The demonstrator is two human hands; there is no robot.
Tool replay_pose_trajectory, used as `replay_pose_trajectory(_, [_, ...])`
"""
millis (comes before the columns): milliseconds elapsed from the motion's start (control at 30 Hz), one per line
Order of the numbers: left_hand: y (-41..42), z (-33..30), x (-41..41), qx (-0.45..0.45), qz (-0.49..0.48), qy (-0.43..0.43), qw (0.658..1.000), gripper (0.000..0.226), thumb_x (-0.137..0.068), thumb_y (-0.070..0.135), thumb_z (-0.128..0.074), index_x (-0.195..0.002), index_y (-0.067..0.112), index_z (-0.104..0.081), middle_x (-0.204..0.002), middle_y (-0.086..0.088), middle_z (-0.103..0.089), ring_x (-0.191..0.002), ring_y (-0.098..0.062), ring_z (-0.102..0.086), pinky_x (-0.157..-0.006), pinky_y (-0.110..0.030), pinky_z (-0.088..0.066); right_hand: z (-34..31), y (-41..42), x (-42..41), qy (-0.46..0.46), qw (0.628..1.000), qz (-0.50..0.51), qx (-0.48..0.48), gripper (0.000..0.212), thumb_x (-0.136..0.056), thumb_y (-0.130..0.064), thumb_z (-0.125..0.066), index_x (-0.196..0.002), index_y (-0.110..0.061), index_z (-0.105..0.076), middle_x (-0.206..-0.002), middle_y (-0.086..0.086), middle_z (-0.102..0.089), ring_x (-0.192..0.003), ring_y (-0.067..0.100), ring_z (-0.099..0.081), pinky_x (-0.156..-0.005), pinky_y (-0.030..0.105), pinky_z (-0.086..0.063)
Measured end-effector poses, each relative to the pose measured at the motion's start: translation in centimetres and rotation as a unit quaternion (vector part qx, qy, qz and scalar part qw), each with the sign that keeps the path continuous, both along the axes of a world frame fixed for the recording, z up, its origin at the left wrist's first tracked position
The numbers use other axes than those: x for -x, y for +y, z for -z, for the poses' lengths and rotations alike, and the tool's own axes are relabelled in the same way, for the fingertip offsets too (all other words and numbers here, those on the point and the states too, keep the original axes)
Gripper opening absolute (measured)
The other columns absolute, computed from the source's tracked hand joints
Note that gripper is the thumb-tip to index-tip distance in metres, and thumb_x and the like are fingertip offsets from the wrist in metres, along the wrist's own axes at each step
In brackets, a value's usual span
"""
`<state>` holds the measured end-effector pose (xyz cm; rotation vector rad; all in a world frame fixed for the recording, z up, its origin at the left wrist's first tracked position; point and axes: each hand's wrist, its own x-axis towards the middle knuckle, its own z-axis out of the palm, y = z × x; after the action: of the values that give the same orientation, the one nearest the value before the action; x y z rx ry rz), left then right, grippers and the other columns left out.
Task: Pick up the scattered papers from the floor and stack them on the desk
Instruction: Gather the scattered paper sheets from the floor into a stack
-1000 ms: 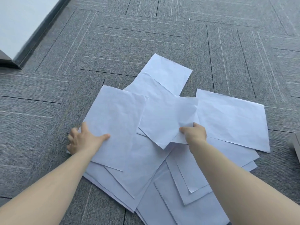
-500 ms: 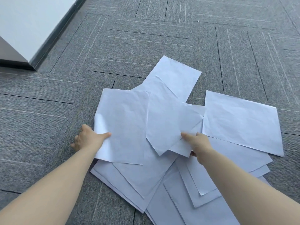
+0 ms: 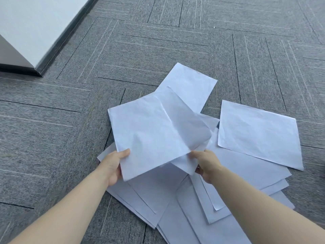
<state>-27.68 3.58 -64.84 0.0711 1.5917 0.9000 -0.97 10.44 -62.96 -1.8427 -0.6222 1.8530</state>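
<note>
Centrally, the left hand (image 3: 112, 166) pinches the near-left corner of a raised white paper sheet (image 3: 149, 136), thumb on top. The right hand (image 3: 206, 164) grips the near edge of a second, curled white sheet (image 3: 186, 124) overlapping it. Beneath them, the remaining overlapping white papers (image 3: 246, 169) lie on the grey striped carpet-tile floor (image 3: 52, 120). A white wall panel with dark skirting (image 3: 35, 23) stands upper left.

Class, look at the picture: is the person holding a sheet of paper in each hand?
Yes: the left hand pinches the lower corner of a raised sheet, and the right hand grips a second sheet lifted beside it.
</note>
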Motion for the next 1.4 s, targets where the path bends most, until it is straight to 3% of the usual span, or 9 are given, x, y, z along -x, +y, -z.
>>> replay_pose_trajectory(233, [-0.2, -0.3, -2.9, -0.028, -0.052, -0.024, 0.998, 0.029, -0.082, 0.005, -0.069, -0.111, 0.008, -0.065, -0.103, -0.012, -0.074, -0.093, -0.028, -0.069, -0.073, -0.037, -0.055, -0.6, -1.7, 0.9, 0.057, 0.994, -0.088, 0.015, 0.017, -0.083, -0.004, -0.071, -0.098, -0.013, -0.071, -0.083, 0.0, -0.076, -0.07, 0.015, -0.071, -0.057, 0.026, -0.054])
replay_pose_trajectory(433, [-0.1, -0.2, -3.1, -0.033, -0.094, -0.014, 0.995, 0.019, -0.084, 0.004, -0.068, -0.103, 0.003, -0.067, -0.098, -0.014, -0.072, -0.087, -0.03, -0.068, -0.085, -0.045, -0.054, -1.3, -2.3, 1.8, 0.083, 0.977, -0.194, 0.006, 0.029, -0.088, -0.025, -0.069, -0.113, -0.009, -0.068, -0.104, 0.009, -0.074, -0.083, 0.024, -0.069, -0.072, 0.036, -0.059])
replay_pose_trajectory(533, [-0.6, 0.0, -2.0, -0.05, -0.102, 0.053, 0.992, 0.019, -0.082, 0.003, -0.069, -0.101, 0.008, -0.067, -0.102, -0.011, -0.071, -0.092, -0.03, -0.066, -0.092, -0.047, -0.051, -2.0, -0.8, 0.7, 0.095, 0.984, -0.153, 0.007, 0.036, -0.092, -0.046, -0.056, -0.107, -0.014, -0.064, -0.093, 0.008, -0.067, -0.071, 0.025, -0.065, -0.064, 0.034, -0.054])
replay_pose_trajectory(733, [-2.6, 0.6, 0.3, -0.047, -0.072, 0.143, 0.986, 0.024, -0.077, 0.004, -0.075, -0.099, 0.007, -0.067, -0.103, -0.01, -0.071, -0.098, -0.033, -0.067, -0.095, -0.051, -0.05, -0.3, 4.1, -1.2, -0.216, 0.963, -0.124, -0.105, 0.031, -0.089, -0.026, -0.058, -0.116, -0.013, -0.062, -0.104, 0.007, -0.066, -0.074, 0.023, -0.062, -0.07, 0.033, -0.052])
replay_pose_trajectory(867, [-3.4, 0.6, 1.1, -0.047, -0.073, 0.156, 0.984, 0.029, -0.075, 0.004, -0.076, -0.103, 0.005, -0.068, -0.103, -0.01, -0.072, -0.098, -0.033, -0.067, -0.095, -0.053, -0.05, 0.2, 6.7, 0.0, -0.423, 0.851, -0.272, -0.151, 0.055, -0.082, -0.033, -0.062, -0.134, -0.018, -0.048, -0.133, 0.01, -0.049, -0.127, 0.028, -0.042, -0.09, 0.039, -0.042])
replay_pose_trajectory(1067, [-3.6, 0.3, 2.4, -0.061, -0.108, 0.155, 0.98, 0.023, -0.077, 0.002, -0.074, -0.099, 0.006, -0.068, -0.097, -0.009, -0.072, -0.094, -0.031, -0.068, -0.088, -0.045, -0.052, 0.6, 7.4, 1.8, -0.516, 0.751, -0.39, -0.134, 0.073, -0.066, -0.054, -0.075, -0.125, -0.024, -0.045, -0.129, 0.01, -0.05, -0.126, 0.031, -0.04, -0.096, 0.041, -0.036])
replay_pose_trajectory(1233, [-4.0, 0.6, 2.5, -0.059, -0.099, 0.149, 0.982, 0.02, -0.077, 0.002, -0.074, -0.095, 0.01, -0.069, -0.101, -0.009, -0.073, -0.096, -0.03, -0.068, -0.094, -0.051, -0.051, 0.7, 8.4, 1.6, -0.505, 0.76, -0.397, -0.099, 0.058, -0.068, -0.045, -0.073, -0.114, -0.024, -0.045, -0.112, 0.007, -0.062, -0.124, 0.031, -0.043, -0.1, 0.04, -0.032])
replay_pose_trajectory(1300, [-3.9, 0.8, 2.3, -0.059, -0.099, 0.149, 0.982, 0.021, -0.077, 0.001, -0.073, -0.096, 0.01, -0.07, -0.101, -0.008, -0.073, -0.097, -0.03, -0.068, -0.094, -0.051, -0.051, 1.1, 8.5, 1.3, -0.478, 0.793, -0.363, -0.104, 0.046, -0.072, -0.03, -0.069, -0.111, -0.023, -0.046, -0.102, 0.008, -0.062, -0.124, 0.032, -0.044, -0.101, 0.039, -0.036])
replay_pose_trajectory(1400, [-3.6, 0.8, 2.3, -0.064, -0.099, 0.147, 0.982, 0.021, -0.077, 0.002, -0.074, -0.094, 0.012, -0.07, -0.101, -0.006, -0.073, -0.096, -0.03, -0.068, -0.093, -0.05, -0.051, 1.3, 9.4, 0.8, -0.409, 0.862, -0.254, -0.159, 0.036, -0.077, -0.018, -0.063, -0.111, -0.026, -0.052, -0.101, 0.005, -0.061, -0.105, 0.029, -0.055, -0.079, 0.032, -0.044])
